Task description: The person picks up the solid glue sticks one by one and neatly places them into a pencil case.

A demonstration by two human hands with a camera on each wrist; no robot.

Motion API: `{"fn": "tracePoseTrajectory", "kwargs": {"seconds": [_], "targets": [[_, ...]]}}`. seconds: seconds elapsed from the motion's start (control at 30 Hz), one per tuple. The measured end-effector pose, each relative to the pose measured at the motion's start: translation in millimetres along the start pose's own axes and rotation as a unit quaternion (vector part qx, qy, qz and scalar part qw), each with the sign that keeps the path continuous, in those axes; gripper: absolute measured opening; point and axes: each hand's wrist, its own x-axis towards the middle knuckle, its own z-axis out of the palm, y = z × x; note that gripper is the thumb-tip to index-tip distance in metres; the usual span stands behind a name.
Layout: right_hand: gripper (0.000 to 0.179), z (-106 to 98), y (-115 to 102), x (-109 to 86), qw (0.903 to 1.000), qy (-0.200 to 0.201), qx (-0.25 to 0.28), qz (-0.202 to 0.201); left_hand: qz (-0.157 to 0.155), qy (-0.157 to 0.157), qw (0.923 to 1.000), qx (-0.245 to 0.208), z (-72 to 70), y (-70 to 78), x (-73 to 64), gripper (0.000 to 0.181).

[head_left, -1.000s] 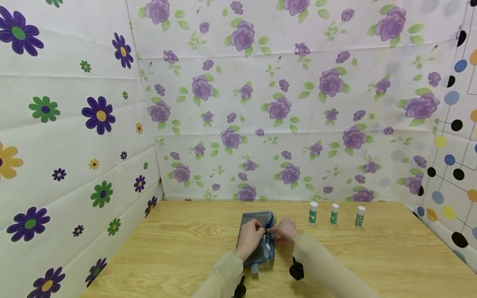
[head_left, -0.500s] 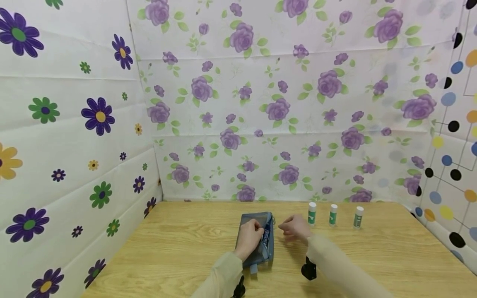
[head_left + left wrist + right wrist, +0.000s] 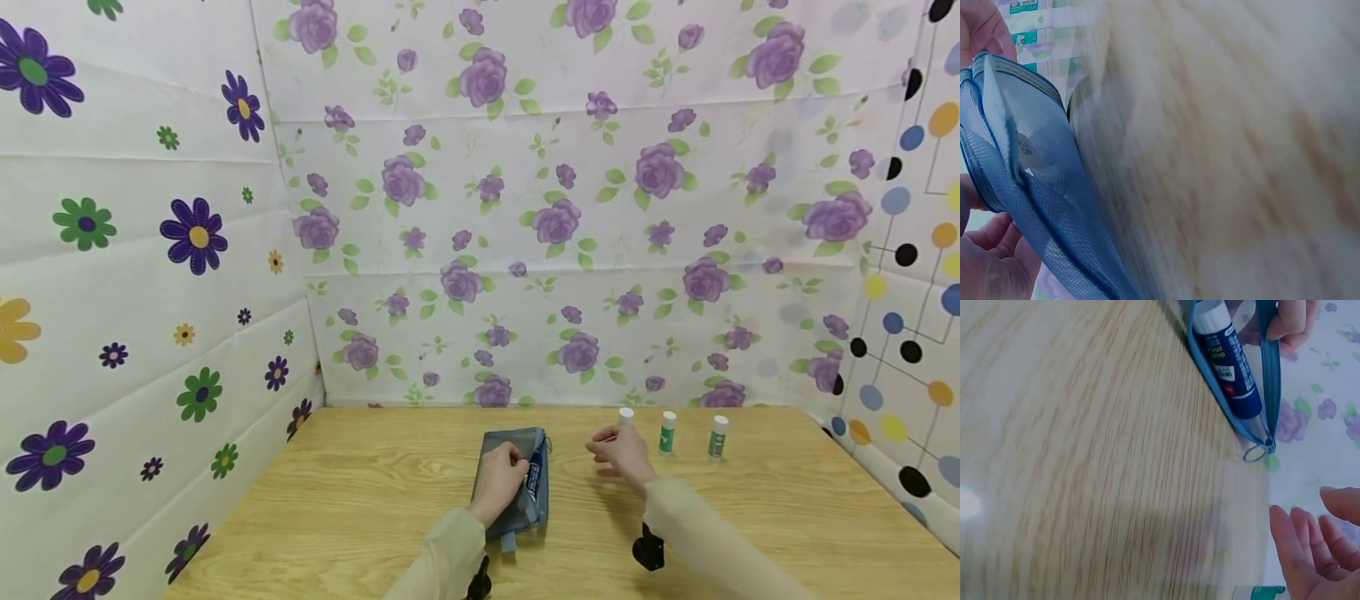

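Observation:
A blue mesh zip pouch (image 3: 534, 508) lies on the table with its zipped mouth spread apart. My left hand (image 3: 501, 482) pinches the zip edge, as the right wrist view also shows with the left hand (image 3: 1291, 325) on the far side. Inside the pouch lies a dark blue glue stick (image 3: 1232, 369) with a white cap. Away to the right, my right hand (image 3: 627, 457) holds nothing, thumb and fingers (image 3: 1285, 540) apart. It overlaps the nearest green-labelled glue stick (image 3: 626, 413), of which only the white cap shows in the head view.
Two more green-labelled glue sticks, the middle one (image 3: 667, 433) and the rightmost one (image 3: 717, 437), stand upright farther right on the wooden table (image 3: 360, 492). Flower-patterned cloth (image 3: 450, 208) hangs behind the table.
My right hand has left the pouch's mouth and moved right to the nearest green-labelled glue stick. The left hand has kept its hold on the pouch.

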Motion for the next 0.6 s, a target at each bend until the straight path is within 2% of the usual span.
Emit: {"fn": "tracePoseTrajectory", "kwargs": {"seconds": [0.2, 0.43, 0.6], "targets": [[0.021, -15, 7, 4.2, 0.9990, 0.020, -0.004, -0.040, 0.002, 0.002, 1.0000, 0.006, -0.3, -0.6, 0.4, 0.008], [0.023, -27, 12, 3.6, 0.9974, 0.043, 0.000, -0.058, 0.003, 0.000, 1.0000, 0.006, 0.5, -1.6, 0.7, 0.009], [0.025, -33, 14, 3.1, 0.9953, 0.068, -0.022, -0.065, 0.003, -0.001, 1.0000, 0.002, -0.4, -1.7, 0.1, 0.009]]}}
